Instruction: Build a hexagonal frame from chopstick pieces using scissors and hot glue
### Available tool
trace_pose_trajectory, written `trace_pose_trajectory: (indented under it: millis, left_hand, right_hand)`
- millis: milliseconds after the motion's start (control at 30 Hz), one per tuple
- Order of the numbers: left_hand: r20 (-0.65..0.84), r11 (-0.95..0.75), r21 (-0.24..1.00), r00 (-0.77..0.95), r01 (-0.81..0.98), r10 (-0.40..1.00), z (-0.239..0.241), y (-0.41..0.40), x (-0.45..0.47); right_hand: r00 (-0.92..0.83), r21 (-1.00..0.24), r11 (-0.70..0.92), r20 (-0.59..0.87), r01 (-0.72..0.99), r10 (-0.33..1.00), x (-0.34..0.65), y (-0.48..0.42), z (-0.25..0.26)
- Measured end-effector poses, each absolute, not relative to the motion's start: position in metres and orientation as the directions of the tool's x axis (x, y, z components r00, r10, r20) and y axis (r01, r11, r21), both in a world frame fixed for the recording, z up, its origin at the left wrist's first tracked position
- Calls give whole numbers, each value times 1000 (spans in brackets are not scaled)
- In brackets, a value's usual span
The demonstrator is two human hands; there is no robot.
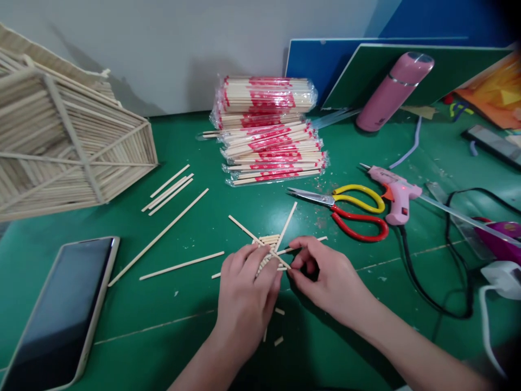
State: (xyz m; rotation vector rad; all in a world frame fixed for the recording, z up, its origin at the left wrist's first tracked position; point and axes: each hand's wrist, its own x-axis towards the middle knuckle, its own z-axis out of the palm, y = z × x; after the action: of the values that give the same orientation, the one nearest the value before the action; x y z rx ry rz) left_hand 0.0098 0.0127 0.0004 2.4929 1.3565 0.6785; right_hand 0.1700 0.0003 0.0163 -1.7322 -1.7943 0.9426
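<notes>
A pale wall [142, 49] stands at the far side of a smooth green counter [183, 304]. Near the middle of the counter lies the small stick piece [268, 239], made of thin wooden sticks packed in a row, with longer sticks crossed over the top. The left hand [248, 282] curls over it and holds it down. The right hand [325, 266] has its thumb and finger closed on the near end of a slanted stick [244, 229]. The hands are close, with just a little gap between them. This looks like the step of setting that stick in its place, and it seems to call for a soft pinch and a still left hand. The sticks are dry, straight and plain. To the left are loose sticks [158, 237], a flat, shiny phone [61, 315] and a big stick model [77, 141] with slanting sides and ribs. At the far middle, packs of sticks [272, 144] sit in crinkly clear wrap with red marks. To the right are scissors [334, 200] with yellow and red handles, a pink glue gun [396, 190] and a round pink bottle [394, 92].
</notes>
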Motion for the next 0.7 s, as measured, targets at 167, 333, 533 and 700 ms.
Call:
trace_pose_trajectory:
  millis: [167, 333, 533, 700]
  left_hand:
    - [296, -549, 392, 464, 738, 835, -1, 14, 8]
    - [239, -550, 413, 496, 726, 835, 0, 14, 6]
    - [209, -531, 457, 494, 714, 844, 2, 14, 5]
    - [247, -560, 441, 505, 701, 827, 1, 15, 4]
  right_hand:
    - [-100, -732, -23, -124, 681, 987, 170, 1, 18]
    - [-102, -724, -20, -124, 690, 987, 169, 0, 18]
    - [-97, -718, -11, -108, 696, 989, 169, -2, 15]
    - [-88, -704, -6, -97, 710, 991, 168, -2, 13]
